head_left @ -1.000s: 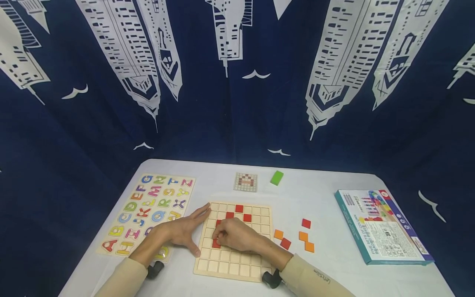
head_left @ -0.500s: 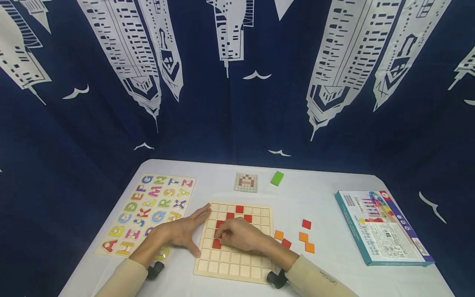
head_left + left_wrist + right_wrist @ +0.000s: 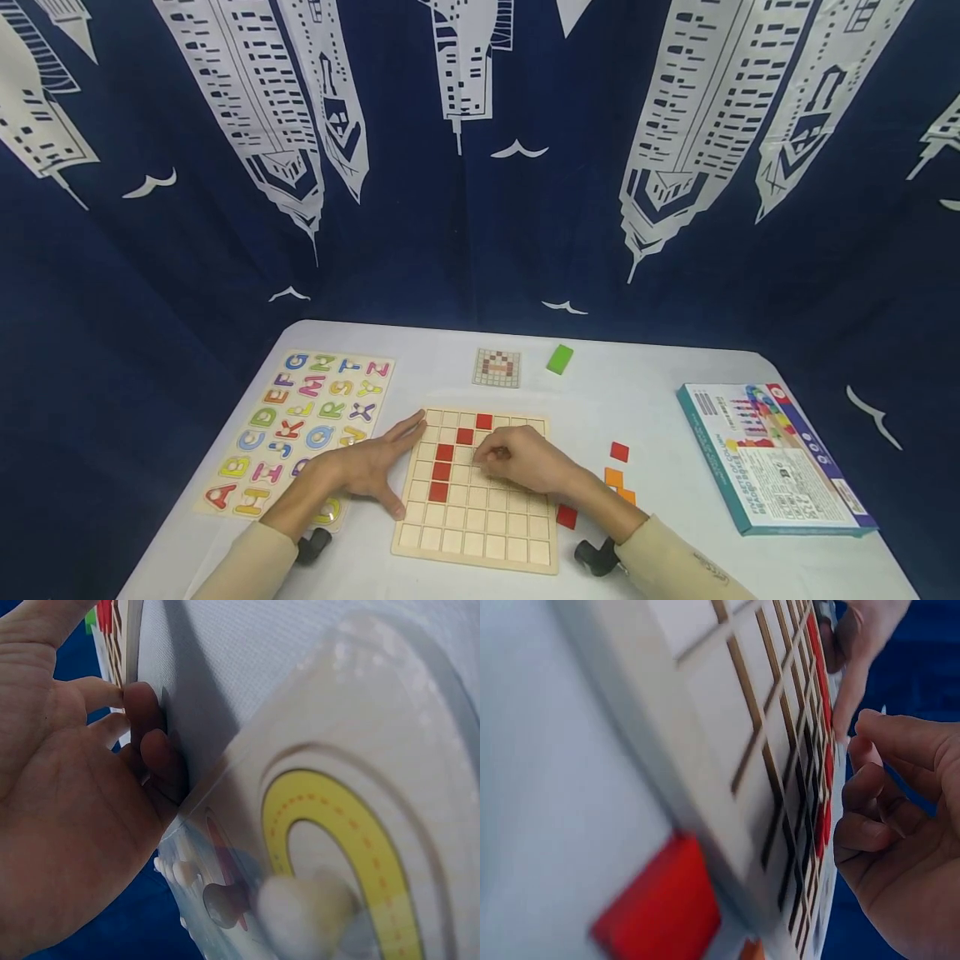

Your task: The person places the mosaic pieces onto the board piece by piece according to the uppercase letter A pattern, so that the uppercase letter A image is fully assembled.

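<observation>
A pale wooden grid board (image 3: 472, 546) lies on the table with several red square tiles (image 3: 441, 472) set in its cells. My left hand (image 3: 375, 467) is spread at the board's left edge, thumb and fingertips touching it, fingers fairly straight. Over the upper right of the board hovers my right hand (image 3: 525, 458), its fingers loosely curled. In the right wrist view no tile shows between the right hand's (image 3: 907, 802) thumb and fingers. That hand and forearm hide part of the board and some cells. A loose red tile (image 3: 567, 517) lies against the board's right side.
Right of the board lie another red tile (image 3: 618, 451) and orange tiles (image 3: 613, 477). A pattern card (image 3: 497, 368) and a green block (image 3: 559, 359) are behind it. An alphabet puzzle (image 3: 255, 442) lies left, a teal-edged box (image 3: 776, 458) right.
My right hand has moved right and up the board, leaving the left column of red tiles uncovered. A loose red tile has shifted toward the near side. My left hand stays put.
</observation>
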The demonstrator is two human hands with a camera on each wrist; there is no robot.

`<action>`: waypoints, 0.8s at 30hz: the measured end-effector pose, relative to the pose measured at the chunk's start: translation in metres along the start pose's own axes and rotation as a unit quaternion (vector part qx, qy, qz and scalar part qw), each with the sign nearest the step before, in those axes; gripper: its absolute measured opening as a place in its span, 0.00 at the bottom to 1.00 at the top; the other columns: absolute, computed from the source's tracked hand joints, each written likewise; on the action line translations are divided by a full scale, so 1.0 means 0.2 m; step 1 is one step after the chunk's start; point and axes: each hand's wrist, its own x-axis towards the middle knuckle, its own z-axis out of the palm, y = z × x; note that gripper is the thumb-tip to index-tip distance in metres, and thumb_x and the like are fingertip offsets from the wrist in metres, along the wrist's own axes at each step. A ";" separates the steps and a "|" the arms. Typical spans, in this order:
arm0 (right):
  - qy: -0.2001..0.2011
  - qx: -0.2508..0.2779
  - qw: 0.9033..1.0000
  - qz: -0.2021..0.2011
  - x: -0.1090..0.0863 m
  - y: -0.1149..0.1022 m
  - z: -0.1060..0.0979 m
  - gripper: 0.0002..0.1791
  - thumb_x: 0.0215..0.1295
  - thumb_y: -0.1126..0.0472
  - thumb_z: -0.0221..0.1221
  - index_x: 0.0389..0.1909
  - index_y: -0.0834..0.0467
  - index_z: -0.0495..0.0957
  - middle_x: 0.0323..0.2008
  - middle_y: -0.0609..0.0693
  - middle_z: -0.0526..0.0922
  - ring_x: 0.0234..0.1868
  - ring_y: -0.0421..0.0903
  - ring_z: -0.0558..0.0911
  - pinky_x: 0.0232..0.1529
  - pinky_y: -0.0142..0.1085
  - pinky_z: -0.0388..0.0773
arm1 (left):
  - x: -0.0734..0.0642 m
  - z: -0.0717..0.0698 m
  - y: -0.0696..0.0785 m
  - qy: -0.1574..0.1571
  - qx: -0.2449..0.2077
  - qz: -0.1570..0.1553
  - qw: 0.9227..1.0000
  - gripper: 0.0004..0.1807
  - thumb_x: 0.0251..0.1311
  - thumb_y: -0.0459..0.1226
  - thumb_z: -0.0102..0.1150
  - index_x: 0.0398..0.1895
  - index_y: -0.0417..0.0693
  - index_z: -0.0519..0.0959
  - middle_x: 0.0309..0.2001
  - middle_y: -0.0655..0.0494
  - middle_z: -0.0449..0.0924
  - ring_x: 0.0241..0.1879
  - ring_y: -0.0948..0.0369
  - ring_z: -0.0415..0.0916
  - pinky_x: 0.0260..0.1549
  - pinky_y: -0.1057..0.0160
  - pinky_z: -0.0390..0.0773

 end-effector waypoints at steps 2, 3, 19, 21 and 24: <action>0.006 -0.004 1.000 0.005 -0.02 0.02 -0.03 0.08 0.66 0.64 0.64 0.41 0.49 0.88 0.39 0.35 0.85 0.39 0.38 0.78 0.44 0.31 0.78 | 0.00 0.00 0.00 0.000 -0.001 0.000 1.000 0.75 0.30 0.55 0.84 0.82 0.48 0.47 0.83 0.56 0.30 0.80 0.49 0.41 0.72 0.44 0.61; 0.008 -0.008 1.000 0.008 -0.03 0.03 -0.04 0.08 0.66 0.64 0.64 0.41 0.49 0.88 0.39 0.36 0.85 0.39 0.38 0.78 0.43 0.31 0.78 | 0.00 0.00 0.00 0.000 -0.001 0.001 1.000 0.75 0.29 0.55 0.84 0.82 0.48 0.47 0.83 0.56 0.30 0.80 0.49 0.41 0.72 0.45 0.61; 0.040 -0.010 0.994 0.097 -0.20 0.20 -0.25 0.08 0.63 0.62 0.67 0.42 0.48 0.87 0.32 0.40 0.80 0.35 0.42 0.76 0.33 0.31 0.75 | 0.00 0.00 -0.02 -0.001 0.001 0.009 1.000 0.76 0.29 0.55 0.83 0.82 0.49 0.45 0.82 0.57 0.29 0.80 0.50 0.40 0.72 0.46 0.61; 0.043 -0.016 0.993 0.112 -0.23 0.23 -0.28 0.08 0.63 0.62 0.66 0.42 0.49 0.87 0.32 0.41 0.80 0.35 0.43 0.76 0.33 0.31 0.76 | 0.00 0.00 -0.02 -0.001 0.002 0.009 1.000 0.76 0.29 0.55 0.83 0.82 0.50 0.45 0.82 0.57 0.29 0.80 0.50 0.40 0.72 0.46 0.61; 0.051 -0.024 0.990 0.126 -0.27 0.27 -0.32 0.09 0.64 0.62 0.65 0.43 0.50 0.87 0.33 0.42 0.80 0.35 0.44 0.76 0.32 0.31 0.75 | 0.00 0.00 -0.02 -0.001 0.002 0.007 1.000 0.76 0.29 0.56 0.83 0.82 0.50 0.45 0.82 0.57 0.29 0.80 0.50 0.40 0.72 0.46 0.61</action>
